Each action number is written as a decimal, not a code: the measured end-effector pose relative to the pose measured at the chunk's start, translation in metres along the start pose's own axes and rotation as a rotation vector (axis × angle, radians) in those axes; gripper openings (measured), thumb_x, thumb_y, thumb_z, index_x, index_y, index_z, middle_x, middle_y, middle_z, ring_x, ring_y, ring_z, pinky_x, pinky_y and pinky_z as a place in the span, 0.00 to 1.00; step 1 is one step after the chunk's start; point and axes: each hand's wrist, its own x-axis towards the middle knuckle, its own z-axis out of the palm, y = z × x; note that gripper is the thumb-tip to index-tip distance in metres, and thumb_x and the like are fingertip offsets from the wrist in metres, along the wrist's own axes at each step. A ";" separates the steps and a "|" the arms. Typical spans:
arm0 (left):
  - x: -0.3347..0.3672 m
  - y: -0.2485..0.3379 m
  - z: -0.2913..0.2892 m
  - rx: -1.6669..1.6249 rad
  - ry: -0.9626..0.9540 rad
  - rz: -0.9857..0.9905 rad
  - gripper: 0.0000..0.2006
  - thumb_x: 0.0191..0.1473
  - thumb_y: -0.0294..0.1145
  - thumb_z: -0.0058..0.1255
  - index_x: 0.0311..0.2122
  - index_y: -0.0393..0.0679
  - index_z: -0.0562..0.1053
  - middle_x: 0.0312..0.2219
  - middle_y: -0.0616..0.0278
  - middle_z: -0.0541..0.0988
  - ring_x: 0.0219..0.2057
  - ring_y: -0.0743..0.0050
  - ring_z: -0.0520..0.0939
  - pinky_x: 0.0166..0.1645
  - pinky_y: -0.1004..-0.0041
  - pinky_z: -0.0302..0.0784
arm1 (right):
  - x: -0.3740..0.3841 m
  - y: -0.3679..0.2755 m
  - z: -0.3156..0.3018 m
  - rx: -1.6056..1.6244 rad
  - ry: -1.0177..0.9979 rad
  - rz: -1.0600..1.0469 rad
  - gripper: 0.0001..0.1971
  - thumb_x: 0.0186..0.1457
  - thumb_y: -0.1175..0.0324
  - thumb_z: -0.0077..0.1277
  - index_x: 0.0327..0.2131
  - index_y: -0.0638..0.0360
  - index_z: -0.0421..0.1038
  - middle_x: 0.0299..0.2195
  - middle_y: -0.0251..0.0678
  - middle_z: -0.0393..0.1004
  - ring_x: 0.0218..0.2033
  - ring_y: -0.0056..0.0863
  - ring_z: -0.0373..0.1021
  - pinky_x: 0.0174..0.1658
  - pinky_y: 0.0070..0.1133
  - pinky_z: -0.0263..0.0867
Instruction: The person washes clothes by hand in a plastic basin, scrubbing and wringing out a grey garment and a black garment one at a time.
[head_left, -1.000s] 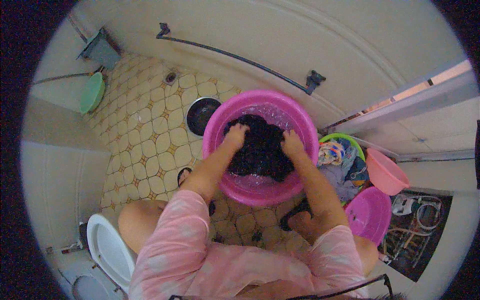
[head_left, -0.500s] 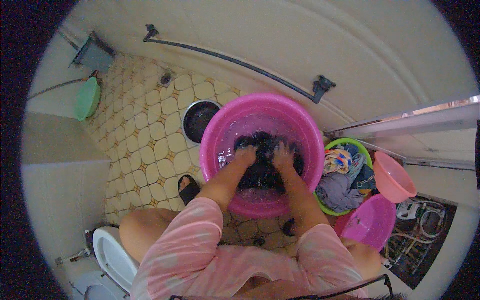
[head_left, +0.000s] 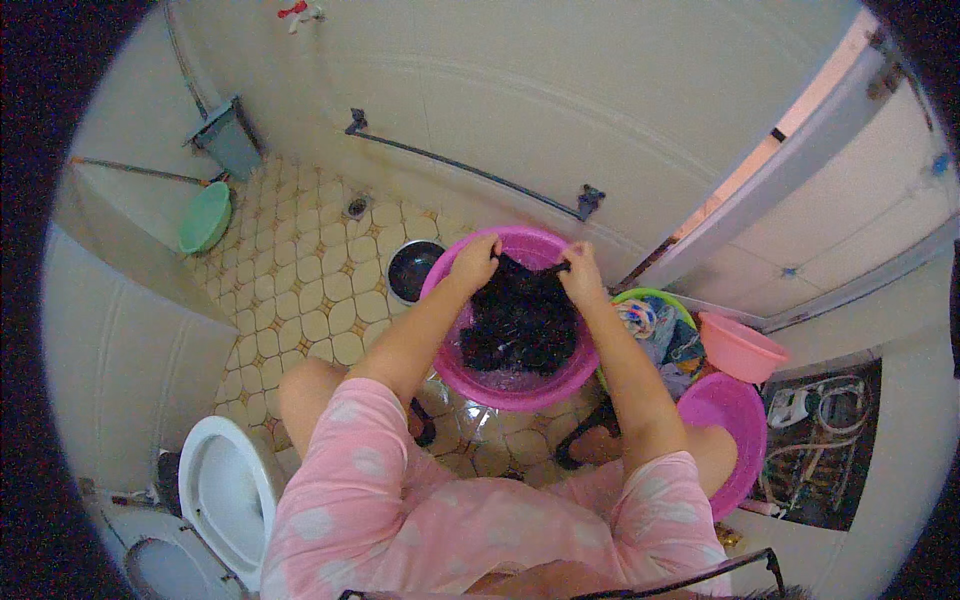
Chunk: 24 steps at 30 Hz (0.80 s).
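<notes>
A soaked black garment hangs between my two hands over the large pink basin, its lower part in the soapy water. My left hand is closed on its upper left edge, near the far left rim. At the upper right edge, my right hand pinches another part of it, and the cloth stretches between them. The garment's exact kind cannot be made out.
Left of the basin stands a dark round pan. On the right are a green basin of clothes, a salmon basin and a magenta basin. A white toilet stands at lower left; a metal bar runs along the wall.
Both hands have risen out of the water and moved away from me to the far rim, pulling up the black garment's upper edge. The whole view has shifted too.
</notes>
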 end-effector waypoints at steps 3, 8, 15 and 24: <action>0.012 0.057 -0.029 -0.175 0.018 -0.056 0.09 0.37 0.23 0.46 0.29 0.43 0.64 0.26 0.51 0.70 0.32 0.51 0.72 0.37 0.65 0.67 | 0.006 -0.031 -0.023 0.205 -0.002 -0.205 0.18 0.32 0.79 0.50 0.32 0.59 0.61 0.35 0.43 0.62 0.38 0.37 0.62 0.40 0.27 0.60; 0.017 0.120 -0.081 -0.623 -0.100 0.221 0.14 0.37 0.22 0.49 0.34 0.41 0.66 0.27 0.62 0.72 0.33 0.71 0.72 0.40 0.74 0.66 | 0.009 -0.073 -0.050 0.540 -0.060 -0.061 0.26 0.35 0.78 0.51 0.41 0.58 0.55 0.34 0.36 0.62 0.32 0.25 0.63 0.33 0.23 0.61; -0.037 0.046 -0.088 -0.591 -0.120 -0.109 0.37 0.30 0.23 0.54 0.51 0.41 0.54 0.43 0.53 0.65 0.47 0.65 0.65 0.52 0.70 0.58 | 0.017 -0.137 -0.095 0.499 -0.063 0.058 0.13 0.42 0.74 0.45 0.35 0.65 0.62 0.26 0.37 0.68 0.26 0.24 0.65 0.29 0.21 0.62; -0.068 0.064 -0.044 -0.635 -0.136 0.056 0.50 0.23 0.27 0.65 0.55 0.42 0.48 0.48 0.57 0.61 0.51 0.66 0.61 0.55 0.70 0.53 | 0.074 -0.212 -0.222 1.245 0.130 0.204 0.12 0.48 0.72 0.40 0.39 0.58 0.60 0.31 0.34 0.66 0.31 0.26 0.63 0.32 0.24 0.62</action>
